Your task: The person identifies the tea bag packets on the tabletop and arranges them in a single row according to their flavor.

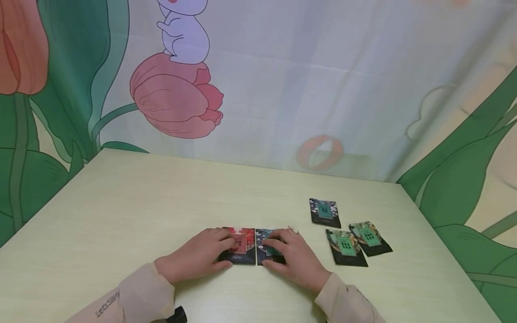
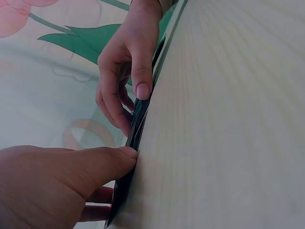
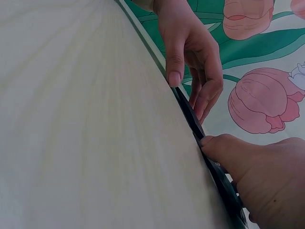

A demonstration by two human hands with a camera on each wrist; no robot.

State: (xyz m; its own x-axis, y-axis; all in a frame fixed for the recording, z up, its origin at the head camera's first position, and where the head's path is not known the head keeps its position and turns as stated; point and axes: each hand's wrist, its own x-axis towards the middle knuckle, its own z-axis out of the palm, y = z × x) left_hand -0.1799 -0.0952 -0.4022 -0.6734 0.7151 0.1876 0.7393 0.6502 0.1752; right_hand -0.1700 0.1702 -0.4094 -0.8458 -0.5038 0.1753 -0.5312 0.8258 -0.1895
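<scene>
Two flat printed sachets lie side by side on the table. My left hand (image 1: 203,251) holds the red-patterned sachet (image 1: 249,256) at its left side, thumb at the near edge and fingers over the top. My right hand (image 1: 296,255) holds the blue-patterned sachet (image 1: 260,258) the same way, one fingertip on its face. Only a thin gap separates the two sachets. Both wrist views show the dark sachets edge-on, with the left thumb (image 2: 112,162) and the right thumb (image 3: 219,145) against the near edges. The hands cover parts of both sachets.
To the right lie a blue-flowered sachet (image 1: 325,213) and two green-labelled sachets (image 1: 347,249), (image 1: 370,239), the latter pair overlapping slightly. The pale wooden table (image 1: 133,202) ends at a printed curtain (image 1: 262,89) with tulips. A dark object (image 1: 177,315) shows by the left sleeve.
</scene>
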